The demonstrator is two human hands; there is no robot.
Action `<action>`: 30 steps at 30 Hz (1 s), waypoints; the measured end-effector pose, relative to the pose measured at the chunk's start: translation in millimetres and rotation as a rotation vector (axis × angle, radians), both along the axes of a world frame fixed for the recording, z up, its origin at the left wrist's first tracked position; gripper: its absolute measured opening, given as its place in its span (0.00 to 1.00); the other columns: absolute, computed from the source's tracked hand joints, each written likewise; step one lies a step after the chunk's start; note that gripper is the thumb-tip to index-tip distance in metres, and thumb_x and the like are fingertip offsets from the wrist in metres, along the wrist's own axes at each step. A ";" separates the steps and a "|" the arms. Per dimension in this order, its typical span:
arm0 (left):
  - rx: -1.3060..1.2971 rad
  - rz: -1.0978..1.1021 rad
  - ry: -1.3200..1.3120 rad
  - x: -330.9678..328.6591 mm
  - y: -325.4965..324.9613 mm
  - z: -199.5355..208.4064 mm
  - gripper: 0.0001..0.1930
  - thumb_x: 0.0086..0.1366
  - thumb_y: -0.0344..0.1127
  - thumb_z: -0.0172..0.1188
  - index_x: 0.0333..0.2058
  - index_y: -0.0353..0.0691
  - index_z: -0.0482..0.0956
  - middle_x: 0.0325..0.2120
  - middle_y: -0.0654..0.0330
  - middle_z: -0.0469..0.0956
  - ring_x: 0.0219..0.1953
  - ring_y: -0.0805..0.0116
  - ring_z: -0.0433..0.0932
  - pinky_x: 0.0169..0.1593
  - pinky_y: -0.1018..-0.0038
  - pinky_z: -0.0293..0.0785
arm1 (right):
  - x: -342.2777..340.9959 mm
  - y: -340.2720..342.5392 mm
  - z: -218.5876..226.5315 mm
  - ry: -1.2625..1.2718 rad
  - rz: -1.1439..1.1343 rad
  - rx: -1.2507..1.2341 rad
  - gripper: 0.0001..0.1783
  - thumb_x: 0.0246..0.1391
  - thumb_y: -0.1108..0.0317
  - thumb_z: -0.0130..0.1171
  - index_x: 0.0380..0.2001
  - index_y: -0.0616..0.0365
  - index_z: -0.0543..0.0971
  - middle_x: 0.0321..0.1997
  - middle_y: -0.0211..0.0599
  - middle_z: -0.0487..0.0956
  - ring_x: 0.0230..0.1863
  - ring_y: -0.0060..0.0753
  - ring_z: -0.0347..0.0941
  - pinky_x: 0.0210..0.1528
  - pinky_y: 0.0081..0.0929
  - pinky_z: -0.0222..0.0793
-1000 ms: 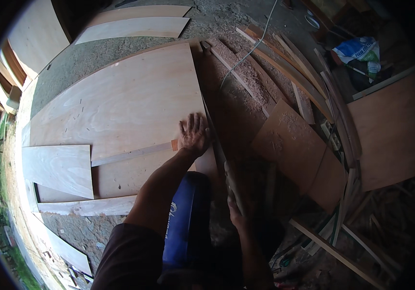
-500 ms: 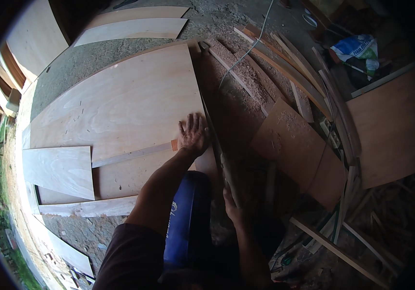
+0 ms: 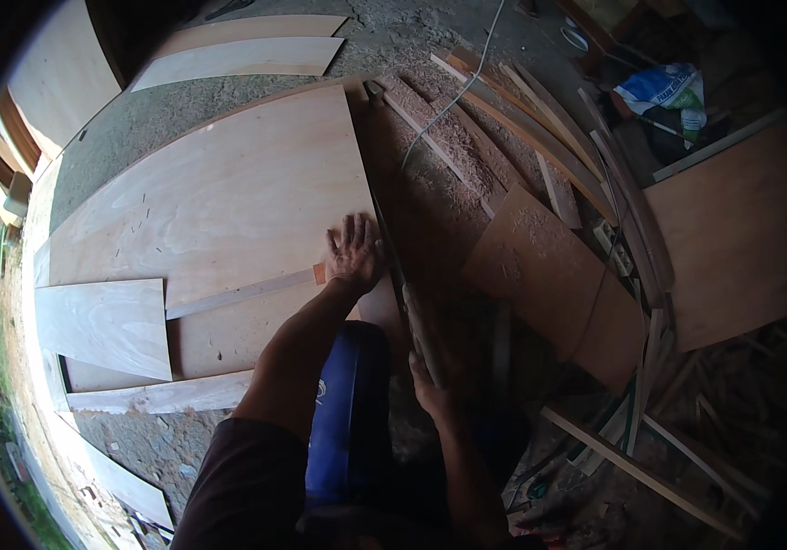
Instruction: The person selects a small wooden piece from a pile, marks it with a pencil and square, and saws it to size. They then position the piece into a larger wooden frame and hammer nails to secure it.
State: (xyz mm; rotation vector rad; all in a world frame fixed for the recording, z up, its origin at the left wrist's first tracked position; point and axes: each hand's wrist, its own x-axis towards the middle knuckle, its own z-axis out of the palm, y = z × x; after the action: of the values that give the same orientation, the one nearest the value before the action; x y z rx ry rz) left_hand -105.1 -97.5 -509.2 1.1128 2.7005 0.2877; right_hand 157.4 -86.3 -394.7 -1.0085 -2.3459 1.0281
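A large pale plywood panel (image 3: 228, 174) lies before me, its right edge running away from me. My left hand (image 3: 355, 257) rests flat on it near that edge, palm down, fingers spread, holding nothing. Below the edge, my right hand (image 3: 430, 390) is closed around the near end of a long, narrow brownish tool (image 3: 423, 335). Shadow hides the tool's exact kind; it lies along the panel's edge. A pale wood strip (image 3: 247, 291) runs across the work beside my left hand. A smaller plywood piece (image 3: 105, 325) lies at the left end. My blue-clad knee (image 3: 348, 412) is against the near side.
Wood shavings (image 3: 448, 137) cover boards at the right, with a light cable (image 3: 453, 101) across them. A brown sheet (image 3: 559, 284), several timber lengths (image 3: 641, 467) and a blue-and-white bag (image 3: 664, 92) lie farther right. Cut plywood strips (image 3: 238, 60) lie at the back.
The whole view has shifted slightly. My left hand stays flat on the panel and my right hand keeps its grip, with little visible movement.
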 end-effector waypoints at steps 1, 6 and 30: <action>-0.028 0.016 -0.028 -0.5 -1.7 4.2 0.32 0.73 0.50 0.35 0.70 0.37 0.54 0.73 0.51 0.47 0.75 0.53 0.42 0.71 0.39 0.37 | -16.2 -0.4 -0.3 -0.030 -0.021 0.216 0.12 0.57 0.64 0.64 0.40 0.60 0.82 0.36 0.47 0.81 0.36 0.46 0.80 0.40 0.35 0.76; 0.035 0.045 0.020 -8.8 -5.3 -3.9 0.32 0.73 0.50 0.35 0.69 0.39 0.55 0.73 0.52 0.48 0.75 0.53 0.42 0.71 0.39 0.37 | 101.4 -28.0 49.0 -0.025 0.205 -0.126 0.24 0.57 0.69 0.59 0.59 0.55 0.74 0.48 0.49 0.80 0.39 0.49 0.80 0.39 0.34 0.76; -0.057 -0.016 -0.011 -0.7 -2.7 7.9 0.33 0.73 0.49 0.34 0.70 0.37 0.52 0.73 0.51 0.47 0.75 0.50 0.42 0.70 0.38 0.39 | -20.8 9.6 4.4 -0.121 0.005 0.072 0.19 0.58 0.57 0.62 0.45 0.60 0.81 0.42 0.49 0.82 0.42 0.49 0.81 0.45 0.38 0.76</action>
State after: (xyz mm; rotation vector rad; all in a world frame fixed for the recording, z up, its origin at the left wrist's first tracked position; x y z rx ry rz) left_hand -105.8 -100.2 -501.3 1.1130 2.6709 0.2125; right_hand 136.5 -76.7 -390.3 -1.0661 -2.4642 0.9010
